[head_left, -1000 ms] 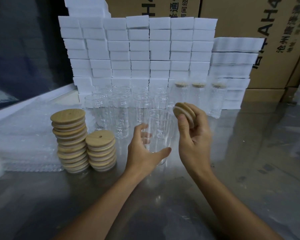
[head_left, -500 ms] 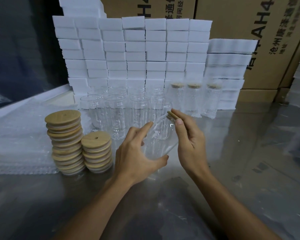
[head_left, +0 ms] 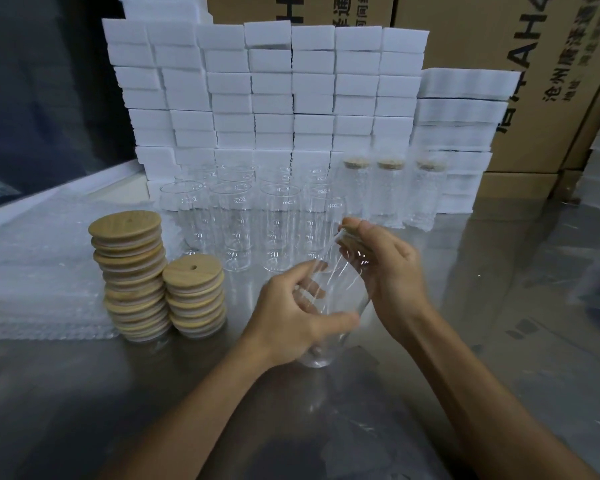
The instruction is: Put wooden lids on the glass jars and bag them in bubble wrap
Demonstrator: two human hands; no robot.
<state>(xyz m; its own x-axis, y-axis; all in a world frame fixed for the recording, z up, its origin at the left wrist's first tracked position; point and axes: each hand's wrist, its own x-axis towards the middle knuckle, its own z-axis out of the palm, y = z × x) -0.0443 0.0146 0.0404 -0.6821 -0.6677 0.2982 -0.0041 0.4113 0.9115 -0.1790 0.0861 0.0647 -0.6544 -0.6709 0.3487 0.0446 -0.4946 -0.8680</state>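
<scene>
My left hand (head_left: 291, 313) grips a clear glass jar (head_left: 329, 292) that is tilted, its mouth up and to the right, its base near the table. My right hand (head_left: 385, 268) holds a wooden lid (head_left: 347, 233) against the jar's mouth, with fingers curled over it; most of the lid is hidden by the hand. Two stacks of wooden lids (head_left: 132, 271) stand to the left. Several empty jars (head_left: 232, 223) stand behind. Three lidded jars in bubble wrap (head_left: 388, 188) stand at the back right.
A pile of bubble wrap bags (head_left: 39, 265) lies at the far left on the metal table (head_left: 499, 306). A wall of white boxes (head_left: 274, 91) rises behind the jars, with brown cardboard cartons (head_left: 548, 64) beyond it.
The jar has come off upright into a tilt in my left hand. My right hand has brought the lid down from the air onto the jar's mouth.
</scene>
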